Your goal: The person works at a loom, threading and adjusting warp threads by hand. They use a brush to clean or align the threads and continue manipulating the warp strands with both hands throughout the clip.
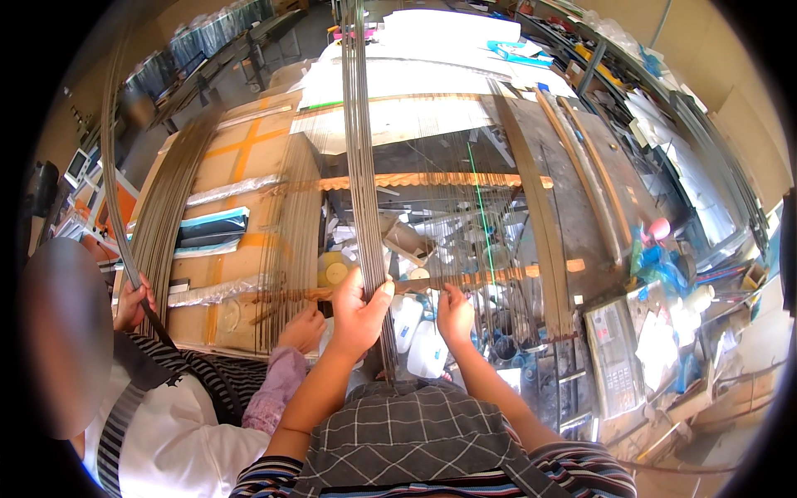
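My left hand (359, 314) is closed round a thick bundle of long, thin grey-brown strands (359, 166). The bundle rises far above the fist, and its lower end hangs in front of my checked apron (415, 432). A little to the right, my right hand (455, 315) is raised with its fingers curled together. What it pinches, if anything, is too fine to make out. Sparse thin strands (432, 224) stretch over the open frame ahead of it. Farther right another dense band of strands (531, 199) lies across the frame.
Left of me a co-worker grips another bundle (112, 166); their other hand (304, 329) touches strands near my left forearm. Two wooden bars (432, 179) cross the frame. Boxes and loose scraps lie beneath. A keypad device (613, 353) and a cluttered shelf (697, 191) stand right.
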### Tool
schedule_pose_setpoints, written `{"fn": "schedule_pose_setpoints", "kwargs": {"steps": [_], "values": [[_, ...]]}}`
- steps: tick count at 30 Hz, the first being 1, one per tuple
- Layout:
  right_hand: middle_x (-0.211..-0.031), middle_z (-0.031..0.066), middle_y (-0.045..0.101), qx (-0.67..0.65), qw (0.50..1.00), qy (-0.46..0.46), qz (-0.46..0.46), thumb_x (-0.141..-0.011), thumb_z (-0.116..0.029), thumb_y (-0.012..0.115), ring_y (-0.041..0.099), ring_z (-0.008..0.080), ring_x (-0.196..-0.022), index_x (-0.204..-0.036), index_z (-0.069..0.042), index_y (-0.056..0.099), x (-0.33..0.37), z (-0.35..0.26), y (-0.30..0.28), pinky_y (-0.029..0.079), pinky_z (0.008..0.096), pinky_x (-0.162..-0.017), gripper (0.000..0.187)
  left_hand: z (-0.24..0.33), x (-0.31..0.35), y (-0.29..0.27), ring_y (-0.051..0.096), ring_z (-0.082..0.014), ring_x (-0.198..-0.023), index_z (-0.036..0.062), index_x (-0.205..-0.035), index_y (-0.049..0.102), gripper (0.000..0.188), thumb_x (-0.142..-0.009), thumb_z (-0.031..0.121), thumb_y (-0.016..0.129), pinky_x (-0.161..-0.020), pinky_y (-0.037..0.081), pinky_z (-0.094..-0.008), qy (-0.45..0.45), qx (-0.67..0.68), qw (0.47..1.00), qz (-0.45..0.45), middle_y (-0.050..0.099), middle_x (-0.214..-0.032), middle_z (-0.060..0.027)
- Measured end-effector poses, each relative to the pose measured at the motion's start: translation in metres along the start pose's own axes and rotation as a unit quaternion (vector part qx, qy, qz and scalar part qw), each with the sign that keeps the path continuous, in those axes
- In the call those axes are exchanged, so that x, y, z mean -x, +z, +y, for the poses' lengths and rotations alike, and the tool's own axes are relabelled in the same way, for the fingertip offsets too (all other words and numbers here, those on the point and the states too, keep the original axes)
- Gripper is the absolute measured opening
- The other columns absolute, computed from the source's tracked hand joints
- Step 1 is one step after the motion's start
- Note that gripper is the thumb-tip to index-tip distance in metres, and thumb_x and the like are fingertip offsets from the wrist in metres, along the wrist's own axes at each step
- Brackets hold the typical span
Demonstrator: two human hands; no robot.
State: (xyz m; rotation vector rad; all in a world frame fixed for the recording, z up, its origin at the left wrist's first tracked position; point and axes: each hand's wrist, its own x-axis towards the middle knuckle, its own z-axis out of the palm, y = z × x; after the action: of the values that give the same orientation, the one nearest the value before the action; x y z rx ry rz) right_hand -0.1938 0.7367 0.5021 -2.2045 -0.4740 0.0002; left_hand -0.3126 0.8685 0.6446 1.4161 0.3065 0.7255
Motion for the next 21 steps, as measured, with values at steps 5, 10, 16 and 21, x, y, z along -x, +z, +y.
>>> {"fn": "schedule_pose_setpoints", "kwargs": {"steps": [5, 10, 16, 21], "values": [[-0.086, 0.0230, 0.064, 0.004, 1.000, -0.004, 0.000, -0.085, -0.018, 0.050, 0.063, 0.0395, -0.079, -0.100, -0.001, 0.063, -0.011, -0.003, 0.005, 0.050, 0.0453, -0.072, 0.026, 0.009, 0.001, 0.001, 0.040, -0.0012, -0.061, 0.0013, -0.089, 0.055, 0.005, -0.085, 0.003, 0.057, -0.053, 0.034, -0.0192, 0.000, -0.004, 1.000, 0.006, 0.051, -0.074, 0.0045], [-0.087, 0.0232, 0.064, 0.000, 1.000, -0.018, 0.018, -0.085, -0.019, 0.049, 0.063, 0.0394, -0.079, -0.100, -0.002, 0.064, -0.023, 0.000, 0.011, 0.050, 0.0452, -0.073, 0.027, 0.010, 0.001, -0.001, 0.039, -0.0015, -0.061, 0.0013, -0.088, 0.055, 0.005, -0.085, 0.004, 0.057, -0.053, 0.034, -0.0197, 0.013, -0.024, 1.000, 0.007, 0.051, -0.073, 0.0043], [-0.086, 0.0230, 0.064, 0.002, 1.000, -0.016, 0.019, -0.084, -0.019, 0.049, 0.063, 0.0392, -0.080, -0.100, -0.002, 0.064, -0.029, -0.001, 0.015, 0.049, 0.0451, -0.074, 0.027, 0.011, 0.002, -0.001, 0.039, -0.0018, -0.061, 0.0019, -0.086, 0.055, 0.004, -0.085, 0.004, 0.058, -0.053, 0.033, -0.0202, 0.016, -0.021, 0.999, 0.019, 0.050, -0.072, 0.0048], [-0.086, 0.0227, 0.064, 0.011, 1.000, -0.013, -0.002, -0.084, -0.019, 0.049, 0.063, 0.0396, -0.081, -0.100, -0.003, 0.064, -0.040, -0.014, 0.009, 0.049, 0.0456, -0.074, 0.027, 0.014, 0.002, -0.002, 0.039, -0.0016, -0.060, 0.0023, -0.084, 0.054, 0.004, -0.085, 0.004, 0.058, -0.053, 0.033, -0.0201, 0.012, -0.034, 0.999, 0.018, 0.049, -0.071, 0.0052]]}}
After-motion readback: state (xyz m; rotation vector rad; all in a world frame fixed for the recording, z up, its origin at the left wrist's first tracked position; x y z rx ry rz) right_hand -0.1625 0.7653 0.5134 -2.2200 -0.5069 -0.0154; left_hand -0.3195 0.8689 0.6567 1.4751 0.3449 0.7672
